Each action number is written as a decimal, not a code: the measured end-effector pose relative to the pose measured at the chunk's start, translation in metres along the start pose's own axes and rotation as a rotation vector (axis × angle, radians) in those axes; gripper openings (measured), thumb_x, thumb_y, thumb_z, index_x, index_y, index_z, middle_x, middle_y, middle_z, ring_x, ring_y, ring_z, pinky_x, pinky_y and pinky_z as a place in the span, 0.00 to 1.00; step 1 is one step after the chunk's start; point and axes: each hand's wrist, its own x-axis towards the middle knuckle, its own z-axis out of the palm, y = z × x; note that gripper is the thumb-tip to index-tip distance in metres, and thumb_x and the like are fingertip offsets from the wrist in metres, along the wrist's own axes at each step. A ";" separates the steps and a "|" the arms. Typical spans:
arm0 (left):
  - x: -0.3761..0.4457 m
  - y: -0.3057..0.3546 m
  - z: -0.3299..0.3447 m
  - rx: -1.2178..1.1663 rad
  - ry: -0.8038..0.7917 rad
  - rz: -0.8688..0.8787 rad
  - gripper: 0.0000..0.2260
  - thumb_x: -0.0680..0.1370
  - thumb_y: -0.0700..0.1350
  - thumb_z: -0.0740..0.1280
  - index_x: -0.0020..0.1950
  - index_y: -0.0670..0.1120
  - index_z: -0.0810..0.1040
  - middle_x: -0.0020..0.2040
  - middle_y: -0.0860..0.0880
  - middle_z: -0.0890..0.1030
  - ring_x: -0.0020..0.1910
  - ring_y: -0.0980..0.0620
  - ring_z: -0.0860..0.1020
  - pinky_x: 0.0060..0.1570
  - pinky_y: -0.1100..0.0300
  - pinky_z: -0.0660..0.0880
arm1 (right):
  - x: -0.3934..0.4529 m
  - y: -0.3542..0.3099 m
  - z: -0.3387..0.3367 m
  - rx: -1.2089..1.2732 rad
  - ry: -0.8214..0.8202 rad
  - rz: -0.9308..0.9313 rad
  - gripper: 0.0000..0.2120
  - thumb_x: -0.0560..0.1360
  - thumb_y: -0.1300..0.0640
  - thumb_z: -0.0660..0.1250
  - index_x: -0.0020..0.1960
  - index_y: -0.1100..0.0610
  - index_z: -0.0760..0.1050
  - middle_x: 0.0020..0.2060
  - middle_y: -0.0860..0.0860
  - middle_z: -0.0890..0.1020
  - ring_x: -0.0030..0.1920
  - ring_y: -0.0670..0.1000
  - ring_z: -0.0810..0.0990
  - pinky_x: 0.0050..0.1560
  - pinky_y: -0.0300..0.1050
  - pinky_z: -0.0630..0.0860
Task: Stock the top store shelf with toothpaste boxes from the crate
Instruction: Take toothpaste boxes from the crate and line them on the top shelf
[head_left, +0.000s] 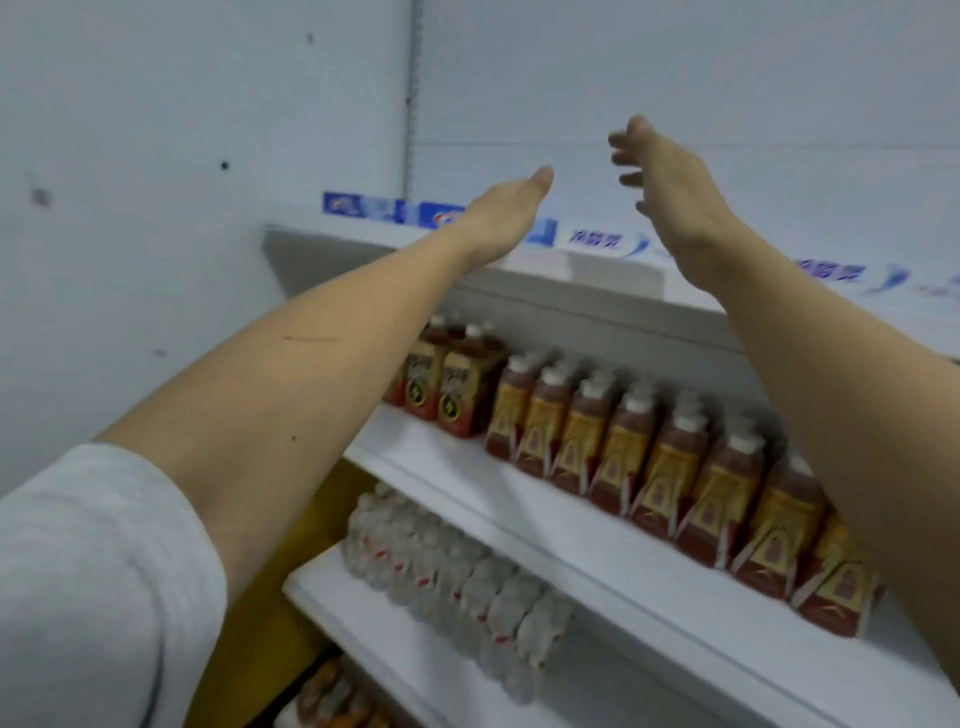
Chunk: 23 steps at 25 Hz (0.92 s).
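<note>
Head view: we see both arms raised over the top shelf (613, 291), left hand (506, 210) flat with fingers straight, right hand (662, 176) loosely spread, neither holding anything. Toothpaste boxes (387, 208) lie along the shelf's back, likely so labels face out; crate unseen.

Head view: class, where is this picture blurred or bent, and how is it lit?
Head view: right hand has motion-smeared fingers; toothpaste boxes are soft, print unreadable; shelf edges bow from the wide lens; lighting is flat and even, with only shade under the top shelf.
</note>
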 end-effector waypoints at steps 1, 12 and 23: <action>-0.010 -0.020 -0.014 -0.019 0.059 -0.030 0.26 0.84 0.58 0.46 0.74 0.45 0.69 0.74 0.44 0.69 0.72 0.47 0.67 0.71 0.56 0.60 | -0.002 -0.005 0.030 0.071 -0.030 0.001 0.25 0.83 0.41 0.50 0.70 0.54 0.72 0.64 0.49 0.76 0.63 0.47 0.75 0.65 0.45 0.68; -0.239 -0.273 -0.051 -0.310 0.400 -0.629 0.26 0.84 0.58 0.46 0.77 0.47 0.64 0.76 0.47 0.67 0.75 0.49 0.64 0.74 0.52 0.57 | -0.144 0.029 0.314 0.414 -0.543 0.261 0.27 0.82 0.39 0.48 0.73 0.51 0.68 0.68 0.46 0.73 0.68 0.46 0.71 0.69 0.45 0.66; -0.401 -0.369 0.106 -0.378 0.308 -1.172 0.30 0.82 0.64 0.45 0.79 0.50 0.59 0.78 0.49 0.61 0.76 0.48 0.60 0.75 0.50 0.56 | -0.321 0.183 0.399 0.415 -0.925 0.729 0.36 0.77 0.30 0.49 0.78 0.50 0.61 0.75 0.49 0.66 0.74 0.51 0.66 0.71 0.47 0.60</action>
